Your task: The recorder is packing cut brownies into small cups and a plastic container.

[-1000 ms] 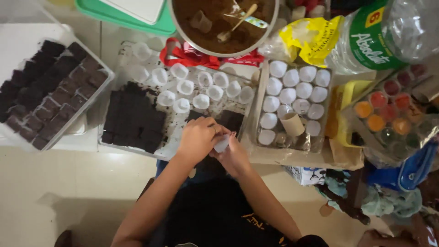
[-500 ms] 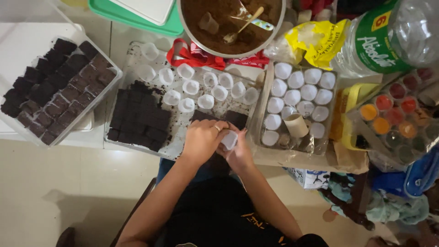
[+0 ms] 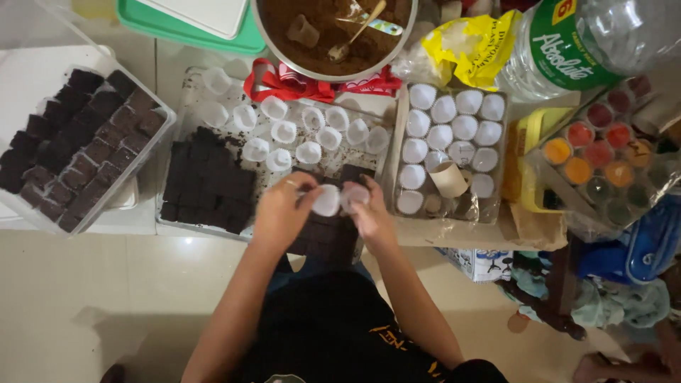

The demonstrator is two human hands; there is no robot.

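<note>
Left hand (image 3: 280, 213) pinches a white paper cup (image 3: 327, 201) between thumb and fingers; right hand (image 3: 370, 216) grips a second paper cup (image 3: 352, 196), touching the first (possibly stuck together, blurred). Both cups sit above the clear tray (image 3: 186, 106) of dark brownie squares (image 3: 207, 181).

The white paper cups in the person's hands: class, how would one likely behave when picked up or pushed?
The paper cups look thin and pleated, so probably very light and easily crushed. The left hand and right hand hold them by the fingertips, which suggests little force is needed. Loose cups lie scattered at angles on the tray, so they likely tip or slide easily.
</note>
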